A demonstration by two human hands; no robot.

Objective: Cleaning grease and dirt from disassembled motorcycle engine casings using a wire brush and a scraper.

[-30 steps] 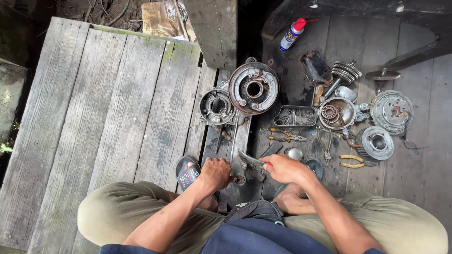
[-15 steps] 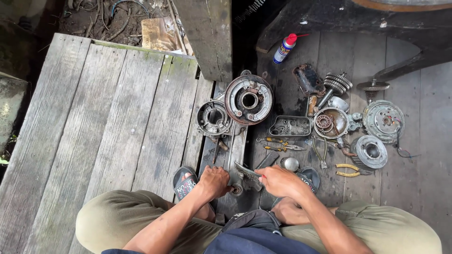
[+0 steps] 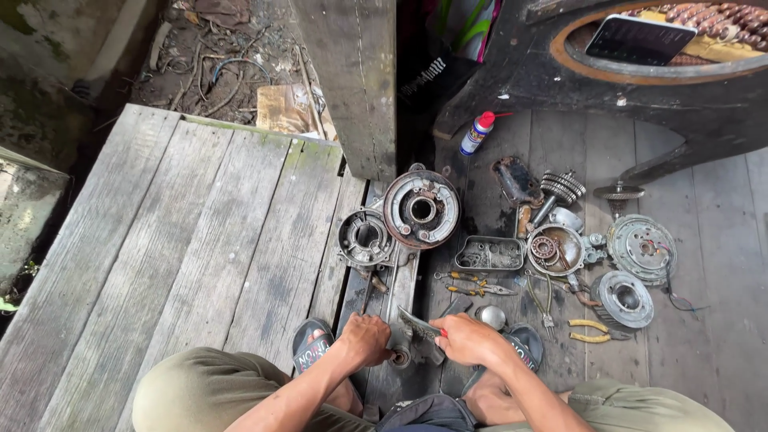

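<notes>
Slip risk at a small part held between two bare hands

Head view: left hand (image 3: 364,338) is closed around a small round metal part (image 3: 399,357), pressing it down on a dark steel bar (image 3: 398,296) that lies along the wooden floor (image 3: 200,240). Right hand (image 3: 472,340) is clamped on a flat grey blade-like tool (image 3: 418,326), its edge angled toward the part and toward the left fingers. Both hands sit just beside each other, between the person's sandalled feet (image 3: 310,346).

Judging from this, the main hazard is the tool skidding off the greasy part into the left hand, since the fingers lie right in its line. The part is round and rests on narrow steel, so it could roll or twist out of the grip under a push.

Ahead of the hands lie a brake plate (image 3: 421,210), a smaller round housing (image 3: 366,237), a tray of small bits (image 3: 490,254), a bowl with a bearing (image 3: 554,250), pliers (image 3: 590,331) and a spray can (image 3: 477,134). Gaps run between the floor planks; a loosened small piece could drop through one and be lost. The pliers and other loose tools lie near the right foot, so a shifted foot could kick them about.
</notes>
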